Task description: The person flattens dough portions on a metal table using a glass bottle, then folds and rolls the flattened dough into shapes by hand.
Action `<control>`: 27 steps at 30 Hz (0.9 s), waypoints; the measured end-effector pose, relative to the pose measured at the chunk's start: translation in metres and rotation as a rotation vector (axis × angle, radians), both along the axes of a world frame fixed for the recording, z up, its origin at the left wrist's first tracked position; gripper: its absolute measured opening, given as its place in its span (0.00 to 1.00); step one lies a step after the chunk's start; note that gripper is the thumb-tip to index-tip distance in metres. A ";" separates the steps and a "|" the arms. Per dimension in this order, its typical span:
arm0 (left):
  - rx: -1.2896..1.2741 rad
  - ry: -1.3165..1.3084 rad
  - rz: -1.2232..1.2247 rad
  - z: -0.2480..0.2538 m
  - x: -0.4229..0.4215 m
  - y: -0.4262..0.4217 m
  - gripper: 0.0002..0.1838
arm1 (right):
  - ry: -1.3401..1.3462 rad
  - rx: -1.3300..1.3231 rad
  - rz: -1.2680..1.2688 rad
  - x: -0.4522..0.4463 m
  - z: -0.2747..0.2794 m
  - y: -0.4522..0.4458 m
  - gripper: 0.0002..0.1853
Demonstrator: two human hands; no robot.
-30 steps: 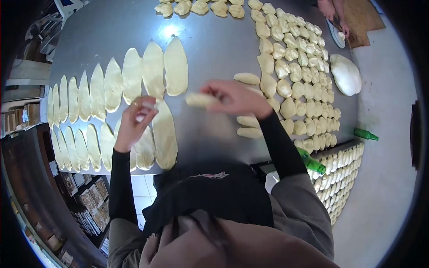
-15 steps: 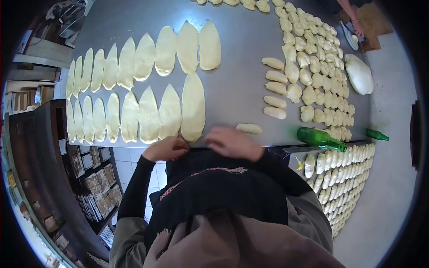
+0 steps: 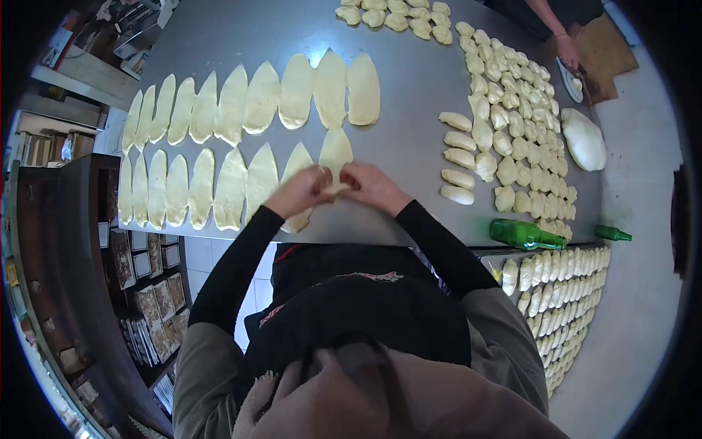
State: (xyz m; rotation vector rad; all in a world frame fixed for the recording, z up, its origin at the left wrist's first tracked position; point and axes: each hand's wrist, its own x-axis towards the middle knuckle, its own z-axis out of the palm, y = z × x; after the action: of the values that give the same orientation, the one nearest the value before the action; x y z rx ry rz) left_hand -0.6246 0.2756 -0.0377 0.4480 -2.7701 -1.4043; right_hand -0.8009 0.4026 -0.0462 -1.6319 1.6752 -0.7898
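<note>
My left hand [image 3: 301, 192] and my right hand [image 3: 371, 186] are close together near the front of the metal table, fingers pinched on the lower end of a flat dough strip [image 3: 336, 148]. The strip's upper part lies on the table, and its lower end is bunched between my fingers. Beside my left hand lies another flat strip [image 3: 262, 173], the last but one or two in the lower row. An upper row of flat strips [image 3: 296, 91] lies beyond. Several short dough rolls [image 3: 458, 157] rest to the right of my right hand.
Many dough pieces [image 3: 518, 126] cover the table's right side, with more at the back. A green bottle [image 3: 526, 234] lies at the front right edge, above a tray of rolls [image 3: 563, 282]. Another person's hand [image 3: 567, 51] is by a plate [image 3: 570, 80] at the back right.
Both my hands have moved up from the table's front edge and together onto the strip's lower end. The short roll that lay beside my right hand is no longer seen there.
</note>
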 end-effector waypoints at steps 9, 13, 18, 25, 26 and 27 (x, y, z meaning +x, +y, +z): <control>-0.053 0.192 0.103 -0.003 -0.016 -0.026 0.15 | 0.110 -0.113 -0.192 -0.008 0.001 -0.014 0.10; -0.099 0.163 0.096 0.005 -0.016 -0.036 0.16 | 0.102 -0.119 -0.223 -0.009 -0.002 -0.022 0.10; 0.012 0.100 0.173 0.003 -0.029 -0.050 0.16 | 0.030 -0.136 -0.284 -0.030 -0.002 -0.031 0.10; 0.017 0.065 -0.044 -0.001 -0.037 -0.054 0.14 | -0.035 -0.035 -0.070 -0.030 0.007 -0.043 0.09; 0.021 0.065 -0.039 0.000 -0.038 -0.055 0.14 | -0.036 -0.031 -0.065 -0.032 0.007 -0.044 0.09; 0.054 0.097 0.049 0.002 -0.039 -0.061 0.14 | -0.056 -0.065 -0.115 -0.037 0.007 -0.048 0.09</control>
State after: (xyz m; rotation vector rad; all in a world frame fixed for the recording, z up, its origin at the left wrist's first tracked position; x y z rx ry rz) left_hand -0.6640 0.2149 -0.0352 0.4336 -2.6326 -1.4517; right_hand -0.8375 0.3550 -0.0394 -1.5526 1.7324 -0.9476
